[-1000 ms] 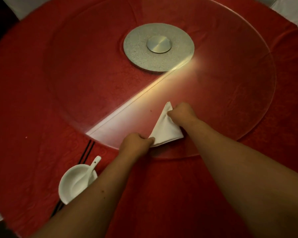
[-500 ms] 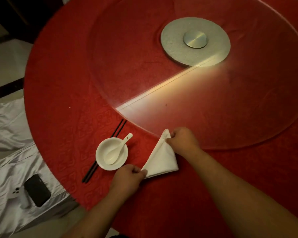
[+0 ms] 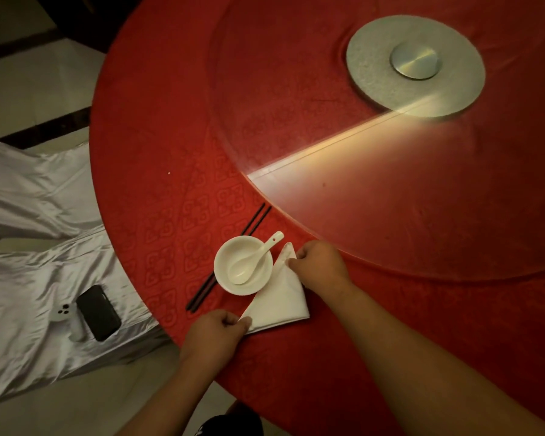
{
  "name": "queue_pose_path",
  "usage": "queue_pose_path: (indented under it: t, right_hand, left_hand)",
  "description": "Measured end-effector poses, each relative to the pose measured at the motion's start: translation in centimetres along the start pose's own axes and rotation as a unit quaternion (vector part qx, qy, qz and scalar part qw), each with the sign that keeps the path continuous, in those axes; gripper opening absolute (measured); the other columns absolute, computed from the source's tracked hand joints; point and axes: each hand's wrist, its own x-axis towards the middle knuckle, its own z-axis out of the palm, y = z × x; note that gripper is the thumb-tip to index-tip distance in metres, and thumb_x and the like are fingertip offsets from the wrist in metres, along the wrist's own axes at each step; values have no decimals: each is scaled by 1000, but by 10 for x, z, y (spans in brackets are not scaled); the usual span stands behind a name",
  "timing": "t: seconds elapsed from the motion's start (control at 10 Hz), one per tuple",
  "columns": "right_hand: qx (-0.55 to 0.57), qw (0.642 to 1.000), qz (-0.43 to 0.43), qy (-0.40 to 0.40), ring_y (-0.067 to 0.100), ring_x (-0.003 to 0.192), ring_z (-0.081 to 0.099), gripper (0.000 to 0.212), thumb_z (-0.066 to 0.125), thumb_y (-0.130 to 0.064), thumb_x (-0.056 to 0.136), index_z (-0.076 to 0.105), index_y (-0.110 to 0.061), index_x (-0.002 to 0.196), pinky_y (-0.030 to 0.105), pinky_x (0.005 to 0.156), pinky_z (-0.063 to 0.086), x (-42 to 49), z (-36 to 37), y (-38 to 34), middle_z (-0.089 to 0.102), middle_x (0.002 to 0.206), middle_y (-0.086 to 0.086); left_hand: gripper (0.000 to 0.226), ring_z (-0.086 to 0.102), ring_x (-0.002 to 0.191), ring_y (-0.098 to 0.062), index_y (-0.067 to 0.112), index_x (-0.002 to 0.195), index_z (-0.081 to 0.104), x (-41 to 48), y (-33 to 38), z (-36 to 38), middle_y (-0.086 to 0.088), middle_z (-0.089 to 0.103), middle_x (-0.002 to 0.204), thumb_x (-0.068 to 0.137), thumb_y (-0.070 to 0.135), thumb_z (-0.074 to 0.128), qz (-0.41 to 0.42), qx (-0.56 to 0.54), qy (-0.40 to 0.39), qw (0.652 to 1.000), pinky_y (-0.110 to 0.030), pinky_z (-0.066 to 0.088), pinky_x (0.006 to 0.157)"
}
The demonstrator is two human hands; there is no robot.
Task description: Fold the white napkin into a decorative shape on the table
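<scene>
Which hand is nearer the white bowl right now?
Right. The right hand pinches the napkin tip just beside the bowl; the left hand grips the lower corner, below it.

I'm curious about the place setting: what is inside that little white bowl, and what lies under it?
A white spoon lies in the bowl, its handle over the rim. Black chopsticks pass beneath the bowl, their middle hidden. No food shows in it.

One white napkin (image 3: 279, 297), one bowl (image 3: 243, 265), one spoon (image 3: 255, 259), two chopsticks (image 3: 227, 258), one phone (image 3: 98, 312), two hands (image 3: 214, 333)
</scene>
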Motion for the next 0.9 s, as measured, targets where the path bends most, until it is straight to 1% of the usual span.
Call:
queue_pose_path:
  t: [0.1, 0.2, 0.3, 0.5, 0.6, 0.7, 0.8, 0.9]
  right_hand:
    - [1, 1000, 7, -2, 25, 74, 66, 20, 73, -33, 82, 66, -16, 75, 32, 66, 50, 0, 2, -6, 71, 77, 4]
    - [2, 1000, 10, -6, 23, 72, 65, 23, 73, -35, 82, 64, -16, 73, 31, 63, 49, 1, 3, -9, 69, 74, 2]
    - [7, 1000, 12, -4, 21, 72, 64, 23, 73, -35, 81, 61, -20, 69, 28, 60, 42, 2, 6, -10, 67, 73, -1]
    - [8, 1000, 13, -4, 21, 72, 63, 23, 74, -35, 81, 58, -23, 69, 28, 59, 41, 2, 8, -10, 67, 75, -1]
    - [4, 1000, 3, 0, 20, 71, 63, 23, 74, -35, 81, 58, -23, 69, 29, 59, 41, 4, 10, -9, 65, 73, -2]
    - [-1, 1000, 0, 1, 21, 72, 64, 23, 72, -37, 82, 59, -23, 71, 30, 61, 47, 3, 11, -8, 67, 75, -1]
    - [-17, 1000, -20, 5, 22, 75, 64, 22, 70, -40, 85, 61, -21, 78, 33, 63, 49, 0, 10, -6, 67, 79, -1]
    - [-75, 994, -62, 46, 23, 80, 64, 26, 66, -43, 87, 59, -19, 91, 34, 62, 47, -5, 12, -5, 67, 88, -1]
  left_hand:
    - [25, 67, 69, -9, 27, 72, 71, 1, -2, -4, 8, 72, 72, 85, 48, 76, -3, 1, 9, 1000, -29, 47, 59]
    - [26, 67, 70, -9, 26, 73, 71, 2, -2, -6, 7, 72, 73, 86, 48, 76, -3, 1, 5, 1000, -29, 47, 59]
    - [26, 67, 70, -9, 26, 73, 71, 4, -3, -7, 7, 72, 73, 86, 48, 76, -1, 9, 1, 1000, -29, 46, 59]
    - [26, 66, 70, -9, 27, 75, 71, 5, -3, -7, 7, 71, 75, 87, 49, 74, 9, 20, -3, 1000, -29, 46, 59]
    - [26, 66, 71, -9, 27, 76, 71, 5, -3, -7, 7, 71, 76, 86, 50, 74, 15, 21, -2, 1000, -30, 49, 61]
    - [25, 65, 72, -7, 29, 77, 70, 4, -3, -7, 9, 71, 76, 86, 52, 72, 34, 41, 5, 999, -31, 51, 62]
    - [28, 60, 67, -4, 32, 76, 60, 1, -5, -7, 12, 64, 74, 85, 57, 69, 102, 124, 55, 985, -29, 50, 59]
    - [30, 54, 69, -10, 29, 81, 52, 2, -9, 0, 11, 57, 80, 82, 53, 71, 262, 200, 129, 935, -28, 44, 55]
